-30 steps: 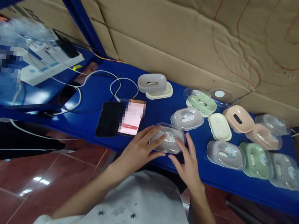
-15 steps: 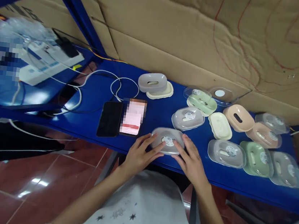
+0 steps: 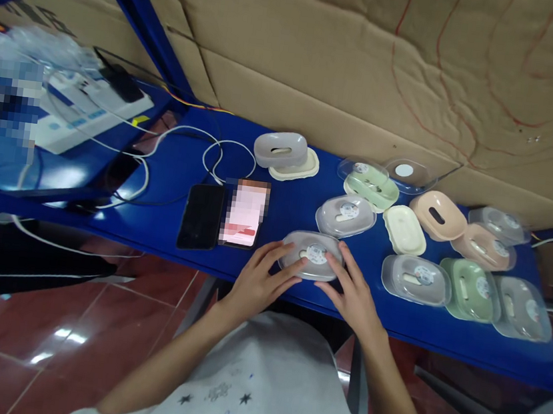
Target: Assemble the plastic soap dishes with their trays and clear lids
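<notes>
Spread wide, my left hand (image 3: 254, 281) and right hand (image 3: 355, 296) press lightly at both ends of 1 grey box (image 3: 313, 240), near the blue table's (image 3: 289, 205) front edge. Its clear lid (image 3: 310, 270) appears lower and squarer than 1 second ago, so I judge it better seated. My forearms angle inward; fingertips flank 1 round sticker (image 3: 318, 254).

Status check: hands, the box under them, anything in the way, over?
Left hand and right hand touching grey clear-lidded box, one each side. Box near blue table's front edge. No obstruction seen; lit phone off leftward.
</notes>
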Demonstrator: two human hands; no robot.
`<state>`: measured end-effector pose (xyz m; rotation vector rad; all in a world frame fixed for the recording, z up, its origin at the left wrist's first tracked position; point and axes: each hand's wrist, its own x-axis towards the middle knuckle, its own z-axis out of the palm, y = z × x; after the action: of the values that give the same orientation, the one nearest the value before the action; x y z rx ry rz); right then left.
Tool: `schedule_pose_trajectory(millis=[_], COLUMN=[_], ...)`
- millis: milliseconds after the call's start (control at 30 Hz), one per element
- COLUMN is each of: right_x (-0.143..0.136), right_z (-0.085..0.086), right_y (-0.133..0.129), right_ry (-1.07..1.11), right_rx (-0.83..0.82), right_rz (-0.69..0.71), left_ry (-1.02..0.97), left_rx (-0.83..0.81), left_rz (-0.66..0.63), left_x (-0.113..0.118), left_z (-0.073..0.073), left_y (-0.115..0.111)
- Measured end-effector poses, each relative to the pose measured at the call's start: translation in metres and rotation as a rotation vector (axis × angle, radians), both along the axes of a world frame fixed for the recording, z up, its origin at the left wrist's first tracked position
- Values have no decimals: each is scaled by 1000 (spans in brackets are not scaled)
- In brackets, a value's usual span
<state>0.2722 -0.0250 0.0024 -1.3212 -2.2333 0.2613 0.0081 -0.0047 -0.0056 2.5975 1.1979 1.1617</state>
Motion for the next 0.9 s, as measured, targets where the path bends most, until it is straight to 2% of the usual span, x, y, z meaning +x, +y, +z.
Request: schedule_pose_trajectory(millis=[200, 367, 533, 700, 800, 900], right_x=[-1, -1, -3, 4, 24, 63], right_z=[2, 1, 2, 4, 11, 21], right_y=[-2, -4, -5, -14, -39, -83], right_ry=[-54, -14, -77, -60, -57, -112], right_rx=[-28, -22, -49, 63, 190, 384], right_rz=[17, -4, -8, -6, -155, -472], left_ry=[-4, -13, -55, -171, -228, -158], left_rx=[41, 49, 70, -41, -154, -190], left_rz=[20, -3, -42, -83, -125, -132], left_x=[-2, -4, -4, -3, 3, 15], left_z=[-6, -10, -13, -6, 1, 8], left_y=[-2, -2, -2, -3, -5, -3])
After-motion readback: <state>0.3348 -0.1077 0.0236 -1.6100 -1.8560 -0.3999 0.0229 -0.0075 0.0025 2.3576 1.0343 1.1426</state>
